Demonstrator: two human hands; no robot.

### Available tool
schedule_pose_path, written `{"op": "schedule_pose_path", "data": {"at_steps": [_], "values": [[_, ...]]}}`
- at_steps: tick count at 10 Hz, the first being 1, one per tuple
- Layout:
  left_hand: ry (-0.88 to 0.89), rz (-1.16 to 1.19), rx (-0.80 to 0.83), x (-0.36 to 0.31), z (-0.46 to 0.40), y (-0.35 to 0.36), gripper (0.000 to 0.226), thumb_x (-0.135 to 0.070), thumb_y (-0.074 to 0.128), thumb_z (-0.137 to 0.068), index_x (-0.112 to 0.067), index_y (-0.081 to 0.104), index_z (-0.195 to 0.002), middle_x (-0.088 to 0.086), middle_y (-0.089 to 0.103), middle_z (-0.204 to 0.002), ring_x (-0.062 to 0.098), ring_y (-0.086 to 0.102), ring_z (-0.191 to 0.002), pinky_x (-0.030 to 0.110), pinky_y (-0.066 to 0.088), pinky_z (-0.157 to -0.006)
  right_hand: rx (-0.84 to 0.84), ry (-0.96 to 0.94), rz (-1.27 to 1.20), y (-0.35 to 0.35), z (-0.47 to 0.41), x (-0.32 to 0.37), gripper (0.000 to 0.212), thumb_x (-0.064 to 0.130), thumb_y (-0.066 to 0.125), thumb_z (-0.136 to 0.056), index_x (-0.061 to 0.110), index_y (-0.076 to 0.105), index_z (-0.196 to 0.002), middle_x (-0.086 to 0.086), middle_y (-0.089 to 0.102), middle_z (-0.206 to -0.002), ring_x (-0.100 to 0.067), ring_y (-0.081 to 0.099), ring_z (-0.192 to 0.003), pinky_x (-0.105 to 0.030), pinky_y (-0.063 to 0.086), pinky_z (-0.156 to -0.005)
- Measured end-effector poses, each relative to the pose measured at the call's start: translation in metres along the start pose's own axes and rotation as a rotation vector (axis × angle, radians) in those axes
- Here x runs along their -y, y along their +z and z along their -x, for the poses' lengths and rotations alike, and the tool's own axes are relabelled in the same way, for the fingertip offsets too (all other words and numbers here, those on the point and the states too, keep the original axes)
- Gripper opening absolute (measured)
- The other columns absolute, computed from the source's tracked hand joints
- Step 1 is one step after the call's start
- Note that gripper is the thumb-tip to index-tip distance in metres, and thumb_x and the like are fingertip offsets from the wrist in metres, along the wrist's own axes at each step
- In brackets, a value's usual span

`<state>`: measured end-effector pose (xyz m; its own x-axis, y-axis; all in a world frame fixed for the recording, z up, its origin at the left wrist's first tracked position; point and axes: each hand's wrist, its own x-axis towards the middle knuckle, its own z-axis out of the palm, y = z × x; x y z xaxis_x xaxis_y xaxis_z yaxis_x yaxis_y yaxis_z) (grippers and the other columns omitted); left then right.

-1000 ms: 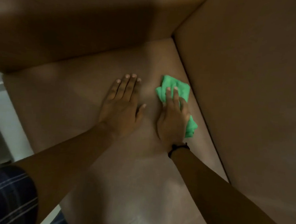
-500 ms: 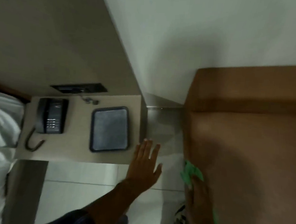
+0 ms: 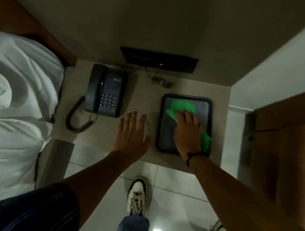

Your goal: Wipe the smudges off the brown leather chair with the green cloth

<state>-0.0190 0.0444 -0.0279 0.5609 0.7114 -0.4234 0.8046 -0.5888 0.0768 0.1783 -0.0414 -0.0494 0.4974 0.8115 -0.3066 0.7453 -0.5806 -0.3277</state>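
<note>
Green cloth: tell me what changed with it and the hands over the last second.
The right hand carried the crumpled green cloth off the brown leather chair leftward to the side table and now presses it on the dark rectangular tray. The left hand left the chair seat and lies flat, open, on the beige tabletop beside the tray. The right hand kept the cloth throughout.

R hand (image 3: 188, 133) + green cloth (image 3: 182, 106) moved off chair onto tray (image 3: 159, 126).

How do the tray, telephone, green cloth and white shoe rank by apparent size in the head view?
1. Tray
2. Telephone
3. Green cloth and white shoe: unsure, since the right hand covers part of the cloth.
</note>
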Motion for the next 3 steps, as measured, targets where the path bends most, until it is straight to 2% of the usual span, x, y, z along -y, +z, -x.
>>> {"op": "schedule_pose_path", "data": {"at_steps": [1,3], "values": [[0.045,0.03,-0.023,0.026,-0.005,0.015,0.084,-0.06,0.035,-0.111,-0.016,0.009,-0.178,0.024,0.009,-0.185,0.042,0.005,-0.173,0.056,0.003,-0.14,-0.011,0.036,0.075,0.029,0.002,0.001,0.057,0.026,0.061,-0.105,0.019,0.046,-0.159,-0.014,0.036,-0.168,-0.042,0.035,-0.152,-0.067,0.036,-0.116],[0.063,0.052,-0.001,0.05,0.008,0.02,0.085,-0.062,0.027,-0.112,-0.017,-0.002,-0.178,0.022,0.001,-0.186,0.041,-0.001,-0.173,0.055,0.001,-0.141,-0.068,0.021,0.016,0.026,0.009,0.007,0.054,0.029,0.055,-0.109,0.018,0.045,-0.161,-0.013,0.035,-0.169,-0.039,0.03,-0.156,-0.067,0.028,-0.122]]}}
